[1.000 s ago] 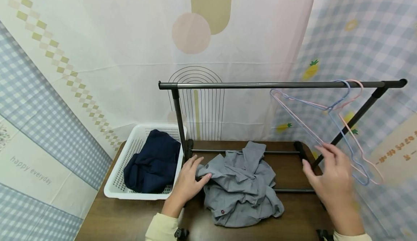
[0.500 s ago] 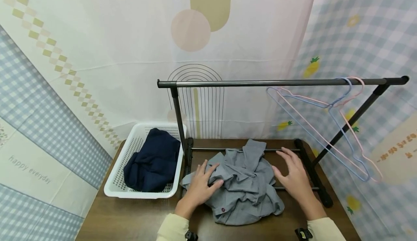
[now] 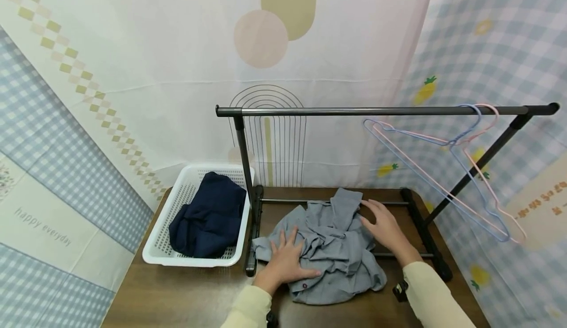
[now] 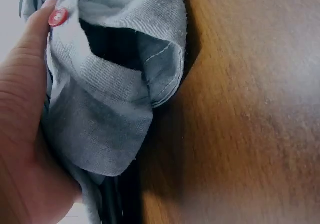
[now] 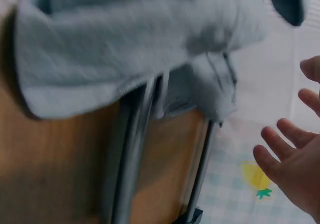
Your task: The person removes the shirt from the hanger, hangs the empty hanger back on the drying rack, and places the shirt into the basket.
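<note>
A crumpled grey shirt (image 3: 330,249) with a red button lies on the brown table (image 3: 186,298), over the low bars of a black clothes rack (image 3: 381,112). My left hand (image 3: 289,260) lies flat on the shirt's near left part, fingers spread; in the left wrist view the thumb (image 4: 35,38) runs along the grey shirt (image 4: 105,114) next to the red button (image 4: 58,16). My right hand (image 3: 382,222) is at the shirt's far right edge with its fingers straight. In the right wrist view its fingers (image 5: 292,156) are spread, apart from the blurred shirt (image 5: 140,43).
A white basket (image 3: 161,242) holding a dark blue garment (image 3: 208,222) stands left of the rack's post. A pink hanger (image 3: 493,190) and a blue hanger (image 3: 425,178) hang at the rail's right end. Patterned cloth walls close in behind and at both sides.
My right hand came down from the hangers and moved left to the shirt's far right edge. My left hand slid right from the shirt's edge onto it.
</note>
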Tool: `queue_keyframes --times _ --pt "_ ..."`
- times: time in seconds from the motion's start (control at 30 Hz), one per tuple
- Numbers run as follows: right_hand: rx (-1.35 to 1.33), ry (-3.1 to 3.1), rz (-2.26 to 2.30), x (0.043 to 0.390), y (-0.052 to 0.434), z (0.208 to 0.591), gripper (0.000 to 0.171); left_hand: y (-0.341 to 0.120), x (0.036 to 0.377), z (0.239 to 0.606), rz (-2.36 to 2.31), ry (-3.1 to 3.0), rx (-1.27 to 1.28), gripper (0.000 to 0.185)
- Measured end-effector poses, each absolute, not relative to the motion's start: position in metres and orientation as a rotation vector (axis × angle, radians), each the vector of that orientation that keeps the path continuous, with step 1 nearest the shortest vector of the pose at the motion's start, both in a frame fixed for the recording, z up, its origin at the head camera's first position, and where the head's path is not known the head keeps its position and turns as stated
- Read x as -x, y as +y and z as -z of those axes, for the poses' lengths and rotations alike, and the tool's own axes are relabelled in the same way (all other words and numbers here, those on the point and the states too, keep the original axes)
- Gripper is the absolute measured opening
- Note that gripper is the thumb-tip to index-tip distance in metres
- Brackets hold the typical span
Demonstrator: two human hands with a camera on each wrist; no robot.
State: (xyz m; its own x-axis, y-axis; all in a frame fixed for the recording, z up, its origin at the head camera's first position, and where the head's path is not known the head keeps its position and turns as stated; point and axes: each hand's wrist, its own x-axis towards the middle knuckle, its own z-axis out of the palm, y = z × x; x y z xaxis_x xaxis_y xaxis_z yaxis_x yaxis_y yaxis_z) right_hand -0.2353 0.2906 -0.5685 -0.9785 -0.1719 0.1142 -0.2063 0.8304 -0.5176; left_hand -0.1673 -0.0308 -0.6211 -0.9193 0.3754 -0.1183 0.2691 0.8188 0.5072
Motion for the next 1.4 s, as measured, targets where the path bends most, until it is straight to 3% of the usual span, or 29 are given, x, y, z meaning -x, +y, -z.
queue_keyframes --times 0.27,0.57,0.97,1.4 --pt "-0.286 -3.208 -0.904 0.276 0.295 0.576 0.057 -0.026 0.166 0.627 -0.624 2.827 -0.528 0.097" --pt "-0.302 -3.270 -1.080 0.297 0.296 0.584 0.053 -0.026 0.166 0.627 -0.564 2.815 -0.513 0.095" --pt "-0.311 -3.220 -1.240 0.297 0.296 0.590 0.047 -0.027 0.167 0.628 -0.554 2.802 -0.525 0.093" --pt "-0.044 -2.678 -1.669 0.285 0.286 0.567 0.030 -0.028 0.171 0.626 -0.556 2.785 -0.521 0.092"
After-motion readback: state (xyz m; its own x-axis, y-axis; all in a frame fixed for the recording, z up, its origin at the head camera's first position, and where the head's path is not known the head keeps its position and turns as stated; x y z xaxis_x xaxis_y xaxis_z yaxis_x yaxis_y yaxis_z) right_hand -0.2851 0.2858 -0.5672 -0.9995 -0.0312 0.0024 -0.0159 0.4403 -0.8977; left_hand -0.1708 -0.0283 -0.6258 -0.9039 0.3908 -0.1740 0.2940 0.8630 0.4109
